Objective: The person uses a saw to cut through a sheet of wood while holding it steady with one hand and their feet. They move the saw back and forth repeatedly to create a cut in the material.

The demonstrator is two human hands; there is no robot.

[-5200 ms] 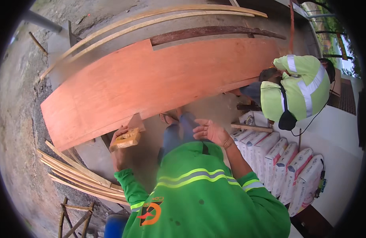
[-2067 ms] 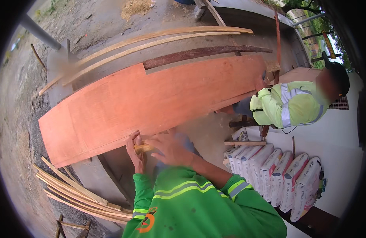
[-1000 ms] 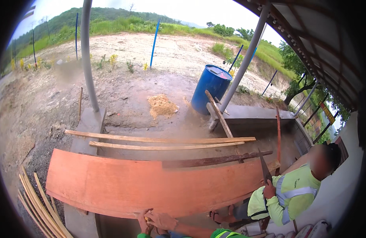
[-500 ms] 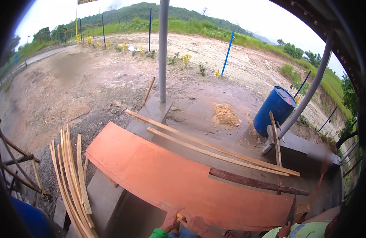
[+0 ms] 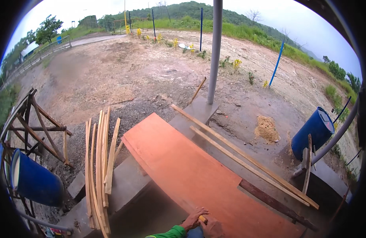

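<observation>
A long reddish-orange board (image 5: 179,158), which looks like plywood, lies in front of me with a notch in its far edge. At its near edge my left hand (image 5: 194,219), in a green sleeve, has its fingers bent over a small yellow-orange piece (image 5: 202,218). My right hand (image 5: 213,229) meets it from the other side, closed around that piece. Most of the piece is hidden by the fingers, so its kind cannot be made out. A dark, rough wooden plank (image 5: 270,200) runs along the notch.
Two long timber strips (image 5: 246,146) lie beyond the board. Several more strips (image 5: 101,158) are piled at left, near a blue barrel (image 5: 38,180) and a wooden trestle (image 5: 36,127). A grey post (image 5: 215,51), a sawdust heap (image 5: 266,129) and another blue barrel (image 5: 312,133) stand farther out.
My view has swung left, so the scene sits farther right. The co-worker with a handsaw at the board's right end has gone out of view. My hands stay together on the small piece.
</observation>
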